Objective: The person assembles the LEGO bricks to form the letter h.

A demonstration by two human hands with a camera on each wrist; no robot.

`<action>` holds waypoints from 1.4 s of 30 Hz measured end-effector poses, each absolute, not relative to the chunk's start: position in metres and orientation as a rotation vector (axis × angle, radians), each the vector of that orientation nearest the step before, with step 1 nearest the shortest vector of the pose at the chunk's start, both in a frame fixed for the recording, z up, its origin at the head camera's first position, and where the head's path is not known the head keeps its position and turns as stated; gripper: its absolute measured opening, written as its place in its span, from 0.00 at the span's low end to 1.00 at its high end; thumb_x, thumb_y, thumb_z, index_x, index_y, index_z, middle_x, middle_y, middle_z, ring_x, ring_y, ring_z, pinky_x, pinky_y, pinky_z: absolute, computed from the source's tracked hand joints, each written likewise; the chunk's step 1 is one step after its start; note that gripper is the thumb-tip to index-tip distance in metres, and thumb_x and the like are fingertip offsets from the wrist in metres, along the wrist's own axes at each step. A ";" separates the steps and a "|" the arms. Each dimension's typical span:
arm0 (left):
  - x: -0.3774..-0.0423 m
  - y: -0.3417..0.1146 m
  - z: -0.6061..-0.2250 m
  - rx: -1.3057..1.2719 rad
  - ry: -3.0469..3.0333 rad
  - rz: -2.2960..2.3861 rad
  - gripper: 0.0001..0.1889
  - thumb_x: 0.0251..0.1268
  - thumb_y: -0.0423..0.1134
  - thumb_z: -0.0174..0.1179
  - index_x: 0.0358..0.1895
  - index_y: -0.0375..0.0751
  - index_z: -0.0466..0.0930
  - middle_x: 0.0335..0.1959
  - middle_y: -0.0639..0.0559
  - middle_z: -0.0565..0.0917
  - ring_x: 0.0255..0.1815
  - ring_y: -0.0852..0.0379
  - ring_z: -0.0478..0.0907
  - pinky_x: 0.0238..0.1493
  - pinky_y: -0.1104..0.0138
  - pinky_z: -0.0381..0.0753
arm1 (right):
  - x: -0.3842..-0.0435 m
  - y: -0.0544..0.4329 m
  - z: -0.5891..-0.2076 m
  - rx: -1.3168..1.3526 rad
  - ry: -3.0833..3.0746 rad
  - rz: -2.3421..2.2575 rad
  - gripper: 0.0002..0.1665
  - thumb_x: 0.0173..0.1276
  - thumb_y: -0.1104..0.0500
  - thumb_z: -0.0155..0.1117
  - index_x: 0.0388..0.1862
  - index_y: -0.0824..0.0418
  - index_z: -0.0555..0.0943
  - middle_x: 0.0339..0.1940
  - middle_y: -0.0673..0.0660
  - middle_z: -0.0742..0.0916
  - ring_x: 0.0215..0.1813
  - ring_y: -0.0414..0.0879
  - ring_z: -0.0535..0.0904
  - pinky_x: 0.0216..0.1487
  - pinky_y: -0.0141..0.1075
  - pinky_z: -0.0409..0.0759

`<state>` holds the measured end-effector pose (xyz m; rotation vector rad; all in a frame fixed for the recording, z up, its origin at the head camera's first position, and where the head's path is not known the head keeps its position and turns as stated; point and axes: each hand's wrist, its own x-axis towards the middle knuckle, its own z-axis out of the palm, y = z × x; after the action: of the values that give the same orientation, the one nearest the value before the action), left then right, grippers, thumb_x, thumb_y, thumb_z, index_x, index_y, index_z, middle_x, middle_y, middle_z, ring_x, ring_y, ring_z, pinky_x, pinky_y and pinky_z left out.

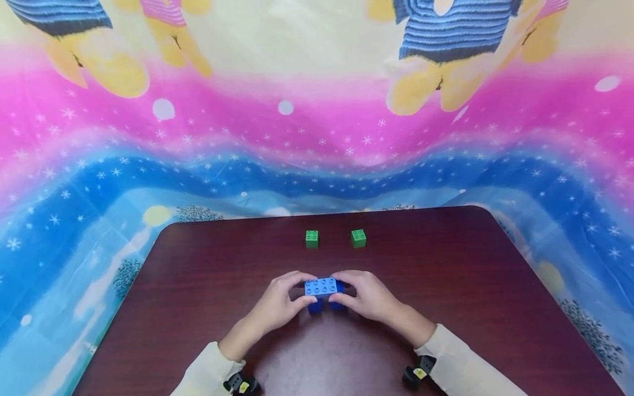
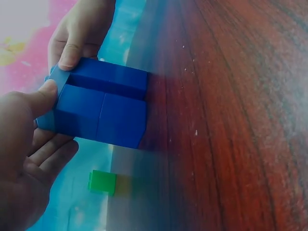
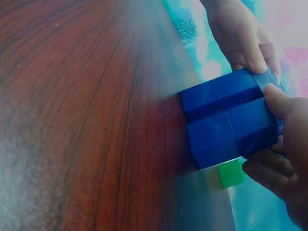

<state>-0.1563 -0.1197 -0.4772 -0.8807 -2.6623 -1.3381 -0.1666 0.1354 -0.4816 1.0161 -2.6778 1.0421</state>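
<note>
The printed cloth (image 1: 257,137) hangs behind and around the desk (image 1: 223,258), which carries every brick. Both hands work above the near half of the desk. The left hand (image 1: 282,300) has thumb and fingers curled in a pinch on the left end of the light-blue brick (image 1: 321,287), parted only by the brick's width. The right hand (image 1: 369,297) pinches the right end in the same way, thumb on the near side, fingers on the far side. Directly below, the left column (image 2: 91,113) and the right column (image 3: 221,137) stand upright side by side, separated by a narrow gap; their bases appear to rest on the desk. Each column shows one seam, indicating two dark-blue bricks stacked; this stage is judged complete. The light-blue brick lies across the column tops, studs up. Placement is judged well advanced, but full seating cannot be confirmed, as the thumbs cover part of the joint. Outstanding, by judgement: press fit and release. The smallest parts, the left green brick (image 1: 311,239) and the right green brick (image 1: 359,238), stand apart near the far edge, untouched and unjoined; whether they belong to this assembly cannot be told.
</note>
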 end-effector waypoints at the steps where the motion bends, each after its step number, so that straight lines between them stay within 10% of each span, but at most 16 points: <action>1: -0.156 -0.120 -0.477 -0.885 -2.658 -1.338 0.18 0.65 0.41 0.71 0.57 0.46 0.82 0.51 0.55 0.84 0.50 0.59 0.84 0.51 0.58 0.85 | -0.167 0.135 -0.482 1.021 -2.675 1.038 0.30 0.69 0.43 0.70 0.60 0.62 0.83 0.53 0.53 0.89 0.51 0.43 0.86 0.52 0.41 0.85; 42: -0.157 -0.119 -0.482 -0.859 -2.625 -1.429 0.20 0.63 0.38 0.73 0.57 0.47 0.81 0.49 0.58 0.83 0.50 0.59 0.83 0.53 0.56 0.84 | -0.162 0.133 -0.492 0.909 -2.633 1.332 0.27 0.65 0.46 0.74 0.59 0.56 0.83 0.52 0.51 0.88 0.49 0.41 0.84 0.51 0.41 0.85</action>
<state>-0.1568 -0.1190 -0.4825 -0.8589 -2.6250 -1.4286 -0.1622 0.1333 -0.4916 0.9086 -2.6328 1.3323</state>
